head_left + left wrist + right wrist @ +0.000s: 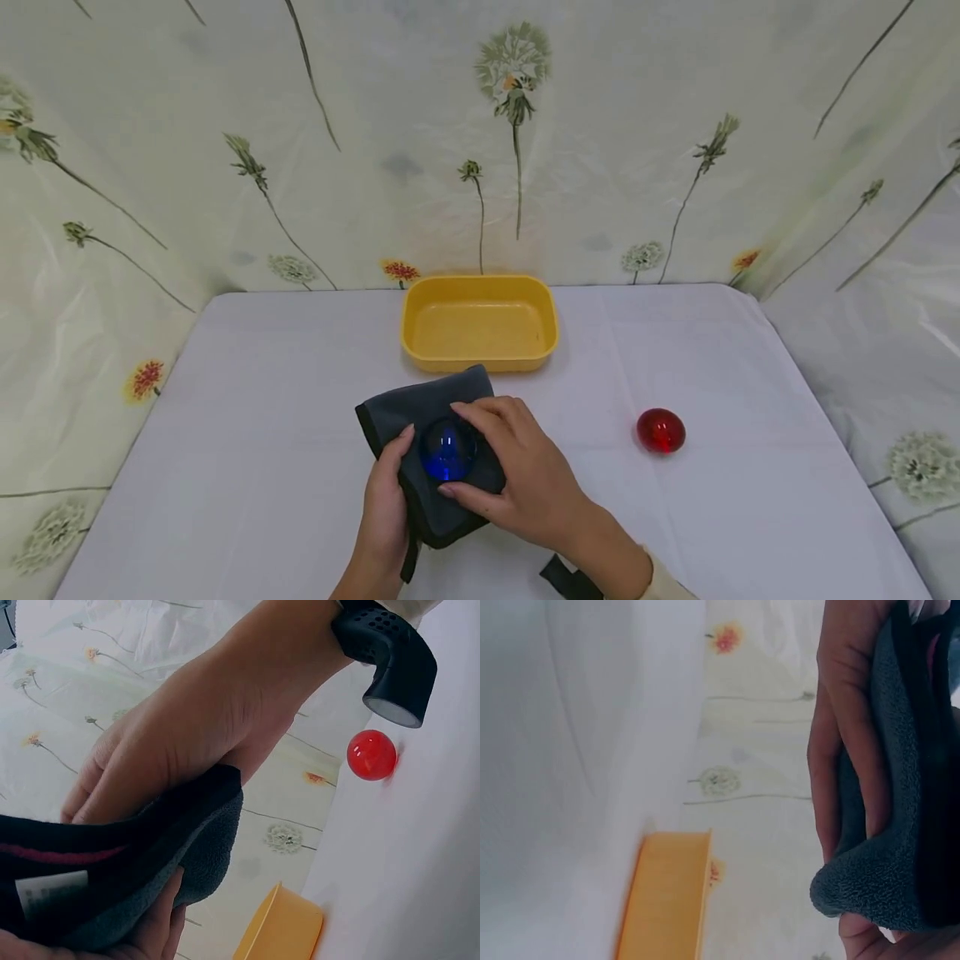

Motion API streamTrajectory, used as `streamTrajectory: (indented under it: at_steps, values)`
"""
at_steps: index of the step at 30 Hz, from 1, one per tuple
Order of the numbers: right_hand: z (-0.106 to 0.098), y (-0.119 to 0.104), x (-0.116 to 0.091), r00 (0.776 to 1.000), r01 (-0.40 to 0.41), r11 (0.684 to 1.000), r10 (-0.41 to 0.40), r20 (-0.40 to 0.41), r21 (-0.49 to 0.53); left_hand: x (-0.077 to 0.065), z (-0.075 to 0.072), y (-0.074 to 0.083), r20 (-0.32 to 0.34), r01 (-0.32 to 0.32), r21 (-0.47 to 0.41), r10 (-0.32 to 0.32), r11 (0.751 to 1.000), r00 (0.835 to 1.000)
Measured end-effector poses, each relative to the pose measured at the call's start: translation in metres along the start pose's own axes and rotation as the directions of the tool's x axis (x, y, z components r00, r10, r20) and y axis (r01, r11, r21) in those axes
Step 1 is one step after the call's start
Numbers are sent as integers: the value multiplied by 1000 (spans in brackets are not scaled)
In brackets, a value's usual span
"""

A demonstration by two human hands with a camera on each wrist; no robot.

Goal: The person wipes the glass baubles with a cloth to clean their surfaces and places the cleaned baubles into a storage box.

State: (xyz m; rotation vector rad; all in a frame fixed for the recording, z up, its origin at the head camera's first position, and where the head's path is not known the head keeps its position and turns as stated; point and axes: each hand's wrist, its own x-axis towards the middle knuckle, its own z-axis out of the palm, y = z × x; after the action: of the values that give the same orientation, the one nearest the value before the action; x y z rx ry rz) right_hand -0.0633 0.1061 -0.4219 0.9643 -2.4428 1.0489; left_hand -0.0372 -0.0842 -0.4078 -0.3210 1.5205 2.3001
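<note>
A dark grey-blue cloth (405, 408) with black edging lies folded across my left hand (385, 517), whose thumb holds it from above. In the right wrist view, the left fingers (847, 727) stretch beneath the cloth (870, 892). On top sits a clear blue ball (448, 450). My right hand (532, 475) pinches the ball between its thumb and fingers, pressing it against the cloth. From the left wrist, the right hand (180, 742) reaches over the cloth (210, 855), which hides the ball; a white label shows on the fabric.
A yellow plastic tray (480, 365) stands at the back of the white-covered table (262, 433), just beyond the cloth. To the right a clear red ball (661, 431) rests on the table. Flower-patterned sheeting (600, 167) rises behind and at both sides.
</note>
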Motion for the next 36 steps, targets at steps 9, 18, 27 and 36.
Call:
streamTrajectory:
  at_steps: [9,18,27,36]
  values:
    - [0,-1,3,997,-34,999,34,-67,-4,-1,-1,-2,16,40,15,-40,999,999]
    - [-4,-2,0,996,-91,996,92,16,-12,0,0,-2,11,26,37,-26,999,1000]
    - [-31,-2,6,971,-109,986,79,225,126,0,-4,-5,36,53,31,-54,998,998]
    - [-24,-4,7,991,18,1000,-19,134,10,3,-1,-5,38,32,8,-32,999,999]
